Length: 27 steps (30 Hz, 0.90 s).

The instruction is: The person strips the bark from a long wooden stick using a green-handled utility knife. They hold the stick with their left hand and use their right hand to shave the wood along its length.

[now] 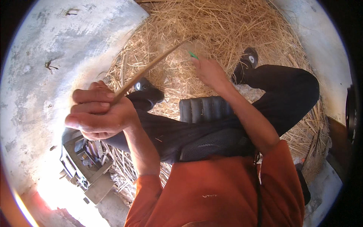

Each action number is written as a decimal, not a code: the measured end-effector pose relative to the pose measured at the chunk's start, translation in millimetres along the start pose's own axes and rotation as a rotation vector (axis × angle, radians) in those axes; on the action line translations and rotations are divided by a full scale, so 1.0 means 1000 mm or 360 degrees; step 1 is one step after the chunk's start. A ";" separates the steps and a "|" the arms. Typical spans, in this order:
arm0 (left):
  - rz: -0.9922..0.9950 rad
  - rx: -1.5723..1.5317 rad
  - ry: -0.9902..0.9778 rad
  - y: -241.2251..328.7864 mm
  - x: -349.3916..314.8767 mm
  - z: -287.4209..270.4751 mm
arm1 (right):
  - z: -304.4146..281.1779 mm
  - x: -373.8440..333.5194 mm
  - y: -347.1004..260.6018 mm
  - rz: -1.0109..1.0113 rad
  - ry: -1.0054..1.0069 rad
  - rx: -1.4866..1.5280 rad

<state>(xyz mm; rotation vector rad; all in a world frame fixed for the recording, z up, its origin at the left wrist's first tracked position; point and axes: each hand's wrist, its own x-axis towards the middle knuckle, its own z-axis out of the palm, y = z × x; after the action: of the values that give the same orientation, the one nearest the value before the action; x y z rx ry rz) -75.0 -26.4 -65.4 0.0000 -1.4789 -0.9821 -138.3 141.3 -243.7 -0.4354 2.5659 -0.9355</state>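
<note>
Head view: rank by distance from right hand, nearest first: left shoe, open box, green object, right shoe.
As seen from the right hand:
1. Green object: at its thumb and fingers.
2. Right shoe: just right.
3. Left shoe: left, slightly lower.
4. Open box: far lower left.

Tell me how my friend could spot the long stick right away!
Start at the big straw pile at the top. Go down-left to the left hand: the brown stick slants up from it toward the straw. It's straight and much thicker than the loose straws behind it.
</note>
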 end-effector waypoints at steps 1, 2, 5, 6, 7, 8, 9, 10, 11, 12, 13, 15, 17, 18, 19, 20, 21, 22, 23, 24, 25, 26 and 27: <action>-0.0038 0.0017 0.0038 0.000 -0.001 0.001 | -0.007 -0.007 -0.011 0.0008 0.0010 0.0075; -0.0056 0.0027 0.0078 -0.001 0.000 0.002 | -0.017 -0.014 -0.029 0.0001 0.0034 0.0155; -0.0066 0.0018 0.0118 -0.005 0.001 -0.001 | -0.009 -0.014 -0.053 -0.0058 -0.0100 0.0253; -0.0073 -0.0003 0.0132 -0.004 0.001 0.000 | -0.008 -0.015 -0.054 -0.0079 -0.0166 0.0250; -0.0080 -0.0023 0.0147 -0.003 0.001 0.001 | 0.009 -0.001 -0.029 -0.0114 -0.0149 0.0094; -0.0106 -0.0029 0.0108 -0.002 0.003 0.003 | 0.031 0.025 0.017 -0.0132 -0.0112 -0.0066; -0.0125 -0.0035 0.0077 -0.005 0.006 0.001 | 0.039 0.041 0.045 -0.0158 -0.0076 -0.0230; -0.0137 -0.0026 0.0053 -0.007 0.008 -0.001 | 0.036 0.043 0.047 -0.0098 -0.0055 -0.0186; -0.0146 -0.0047 0.0020 -0.006 0.009 -0.003 | 0.032 0.040 0.041 -0.0047 -0.0054 -0.0138; -0.0158 -0.0070 -0.0012 -0.004 0.009 -0.004 | 0.027 0.036 0.037 0.0006 -0.0051 -0.0092; -0.0170 -0.0095 -0.0044 -0.002 0.010 -0.005 | 0.025 0.033 0.030 -0.0024 0.0016 0.0053; -0.0308 -0.0383 -0.0109 -0.004 0.009 -0.010 | -0.001 0.016 -0.020 -0.0094 0.0122 0.0348; -0.0340 -0.0614 -0.0231 -0.010 0.011 -0.022 | -0.031 -0.011 -0.064 -0.0121 -0.0125 0.0503; -0.0379 -0.0610 -0.0238 -0.008 0.011 -0.025 | -0.038 -0.026 -0.079 -0.0172 -0.0189 0.0553; -0.0391 -0.0672 -0.0289 -0.007 0.012 -0.028 | -0.045 -0.040 -0.092 -0.0232 -0.0250 0.0593; -0.0411 -0.0745 -0.0340 -0.008 0.012 -0.029 | -0.048 -0.050 -0.098 -0.0281 -0.0302 0.0627; -0.0431 -0.0817 -0.0392 -0.009 0.011 -0.030 | -0.045 -0.056 -0.099 -0.0289 -0.0220 0.0574; -0.0432 -0.0831 -0.0435 -0.009 0.011 -0.030 | -0.039 -0.061 -0.097 -0.0297 -0.0137 0.0521; -0.0439 -0.0844 -0.0484 -0.008 0.011 -0.031 | -0.032 -0.064 -0.095 -0.0299 -0.0056 0.0473; -0.0444 -0.0859 -0.0536 -0.008 0.012 -0.031 | -0.022 -0.060 -0.086 -0.0308 0.0001 0.0408; -0.0448 -0.0867 -0.0517 -0.008 0.011 -0.032 | -0.011 -0.053 -0.074 -0.0316 0.0058 0.0343; -0.0453 -0.0877 -0.0494 -0.010 0.010 -0.033 | -0.011 -0.049 -0.072 -0.0322 0.0115 0.0274; -0.0459 -0.0888 -0.0472 -0.012 0.009 -0.033 | -0.010 -0.050 -0.073 -0.0299 0.0106 0.0271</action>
<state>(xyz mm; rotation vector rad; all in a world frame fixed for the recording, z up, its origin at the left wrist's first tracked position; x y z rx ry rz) -56.3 -57.0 -70.6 -0.3569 -1.4462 -1.6630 -87.3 113.5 -176.0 -0.6130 2.5099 -1.2427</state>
